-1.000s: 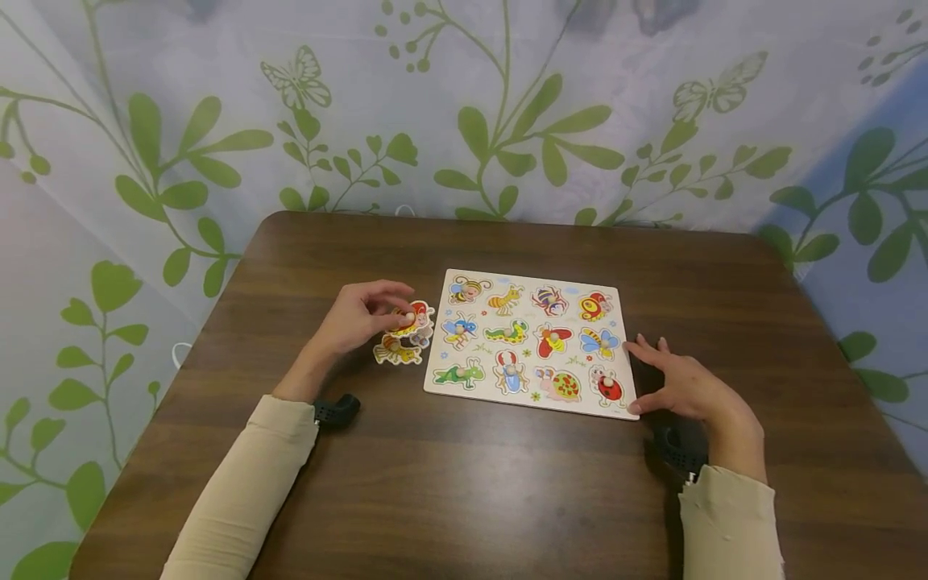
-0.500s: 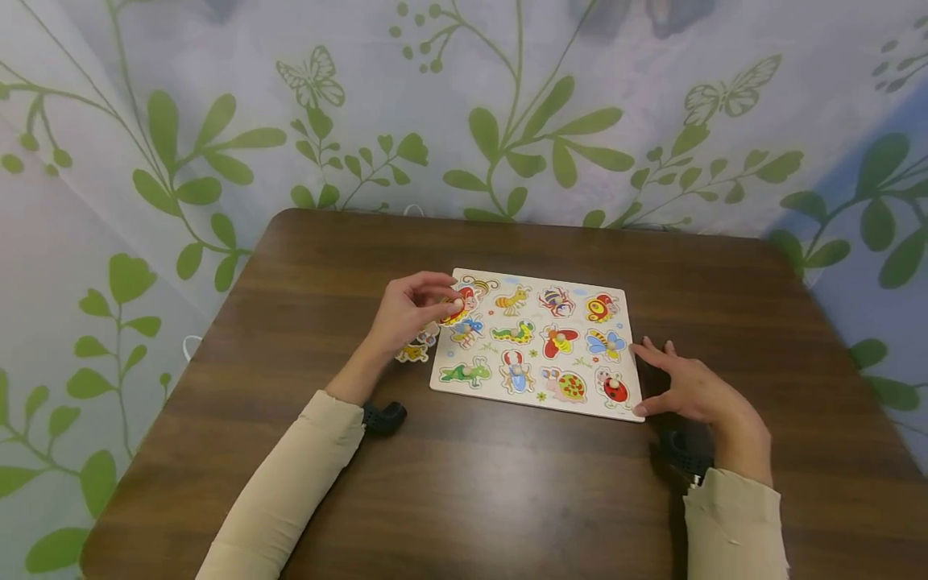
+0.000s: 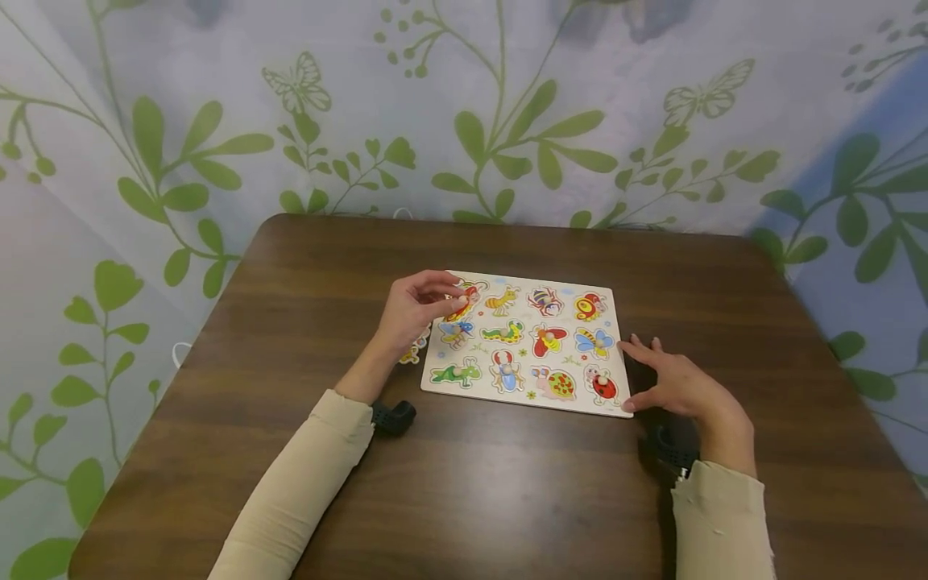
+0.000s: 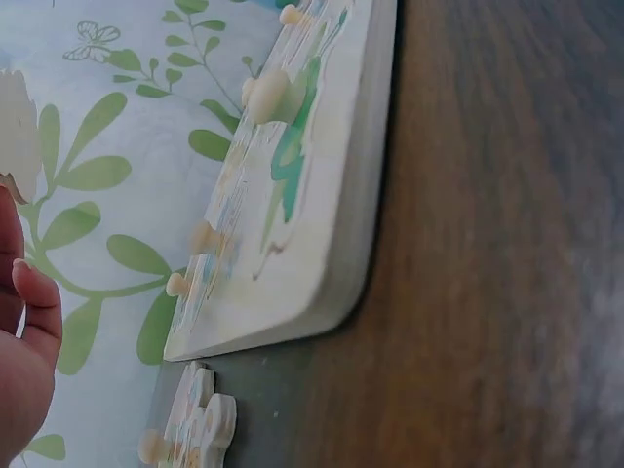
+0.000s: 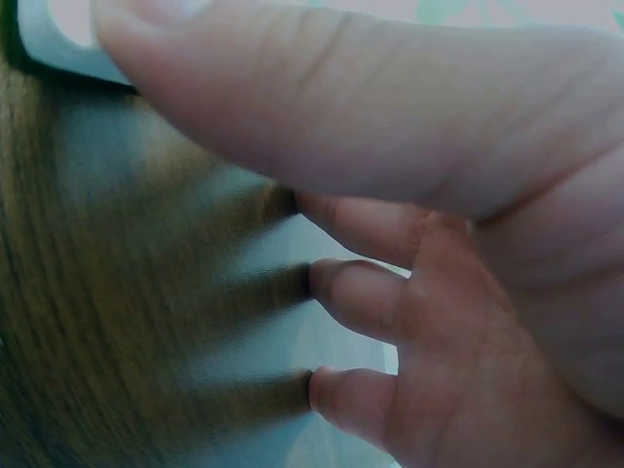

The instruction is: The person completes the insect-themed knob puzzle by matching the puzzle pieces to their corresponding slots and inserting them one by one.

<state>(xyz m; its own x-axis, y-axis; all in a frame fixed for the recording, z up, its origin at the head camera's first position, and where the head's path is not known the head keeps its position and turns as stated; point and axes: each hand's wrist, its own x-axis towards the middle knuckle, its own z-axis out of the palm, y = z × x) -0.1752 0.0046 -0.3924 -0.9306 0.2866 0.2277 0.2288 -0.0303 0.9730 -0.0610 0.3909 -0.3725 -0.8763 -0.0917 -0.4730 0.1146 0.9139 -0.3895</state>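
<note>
My left hand (image 3: 413, 312) pinches a red-and-yellow insect puzzle piece (image 3: 472, 296) by its knob, over the upper left corner of the wooden peg puzzle board (image 3: 528, 374). In the left wrist view, only the pale back of this piece (image 4: 18, 132) shows beside my fingers, tilted above the board. Whether the piece touches the board cannot be told. My right hand (image 3: 685, 387) rests at the board's right edge, fingers spread, thumb on the near corner. The right wrist view shows its fingertips (image 5: 336, 390) on the table.
Loose insect pieces (image 3: 412, 353) lie left of the board, partly hidden by my left hand; knobs and edges of these pieces (image 4: 205, 419) show in the left wrist view. Several knobbed insects fill the board. A brown wooden table (image 3: 500, 491) extends to a leaf-patterned curtain (image 3: 362, 105).
My left hand has carried the red-and-yellow piece rightward from the loose pieces to above the board's upper left corner. My right hand has stayed at the board's edge.
</note>
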